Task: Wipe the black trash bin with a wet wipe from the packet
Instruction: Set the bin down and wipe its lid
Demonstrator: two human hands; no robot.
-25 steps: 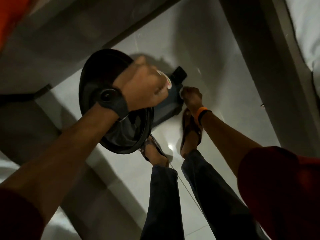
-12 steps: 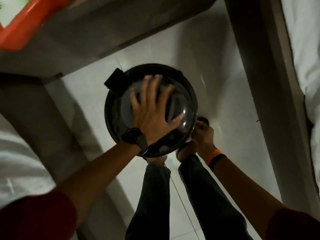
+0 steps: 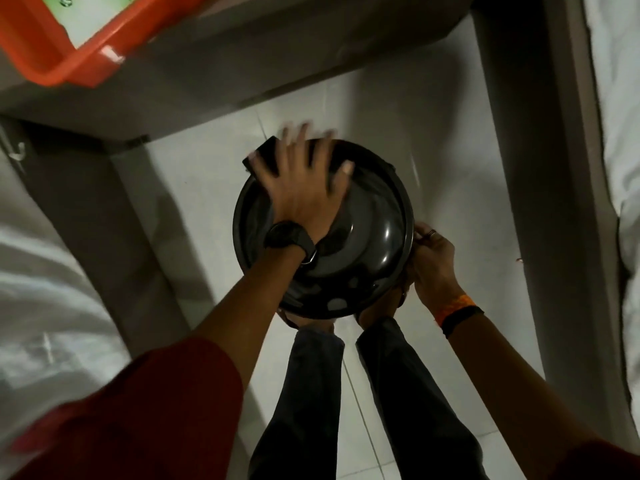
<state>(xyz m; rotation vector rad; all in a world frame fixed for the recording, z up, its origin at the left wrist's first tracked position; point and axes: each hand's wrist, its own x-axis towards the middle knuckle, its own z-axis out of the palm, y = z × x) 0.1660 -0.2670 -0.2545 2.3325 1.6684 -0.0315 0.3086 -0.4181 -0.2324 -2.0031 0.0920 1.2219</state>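
The black trash bin [image 3: 374, 244] stands on the pale floor, seen from straight above, with its round glossy lid shut. A black block [image 3: 263, 152] sticks out at its far left rim. My left hand [image 3: 301, 188], with a dark watch on the wrist, lies flat on the far half of the lid, fingers spread and blurred. My right hand [image 3: 433, 254] rests against the bin's right wall just under the rim, fingers curled to it. No wipe shows in either hand. A green and white packet [image 3: 79, 15] lies in an orange tray at the top left.
The orange tray [image 3: 69, 69] sits on a grey surface whose edge overhangs the floor behind the bin. White bedding lies at the left [image 3: 41, 289] and at the right [image 3: 623, 133]. My legs and feet are right below the bin.
The lid was held open by my left hand; it is now shut with that hand flat on it, slid toward the far rim. My right hand stays at the bin's right side.
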